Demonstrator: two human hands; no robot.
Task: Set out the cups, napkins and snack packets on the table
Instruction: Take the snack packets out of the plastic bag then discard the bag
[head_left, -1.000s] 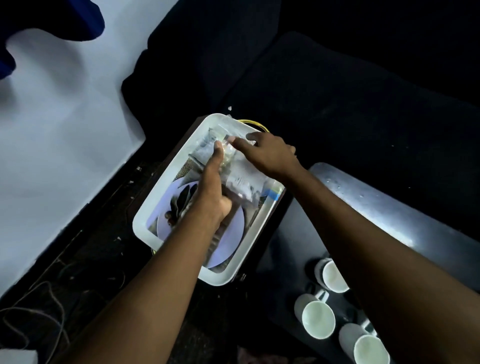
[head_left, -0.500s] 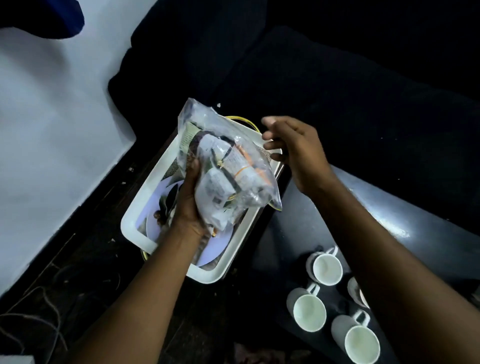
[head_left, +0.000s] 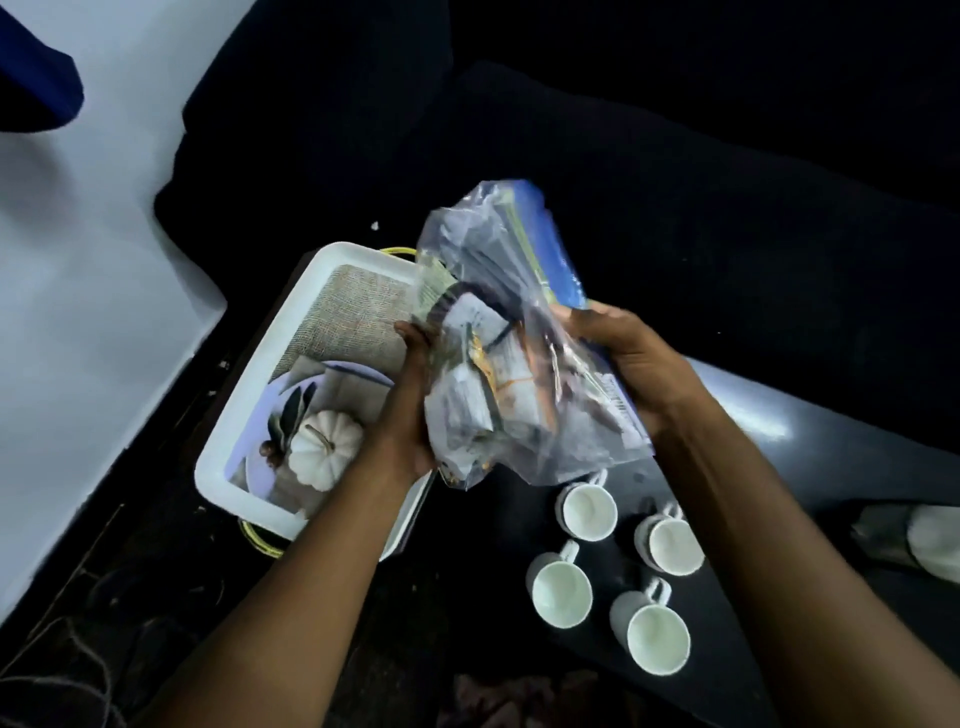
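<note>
A clear plastic bag (head_left: 509, 364) full of snack packets hangs in the air between the white bin and the dark table. My left hand (head_left: 410, 395) grips its left side and my right hand (head_left: 628, 364) grips its right side near the blue zip strip. Several white cups (head_left: 587, 512) stand upright in a cluster on the dark table (head_left: 779, 431) just below the bag. The white bin (head_left: 244, 415) at the left holds a woven mat (head_left: 348, 317), a plate and a small white pumpkin (head_left: 324, 447).
A dark sofa (head_left: 675, 182) fills the background behind the table. A white wall (head_left: 78, 312) is at the left, with loose cables (head_left: 62, 670) on the floor at the lower left. A pale bundle (head_left: 930, 540) lies on the table's right edge.
The bag has come up out of the bin and moved right, over the table's edge. My right hand, free half a second ago, now grips the bag's right side.
</note>
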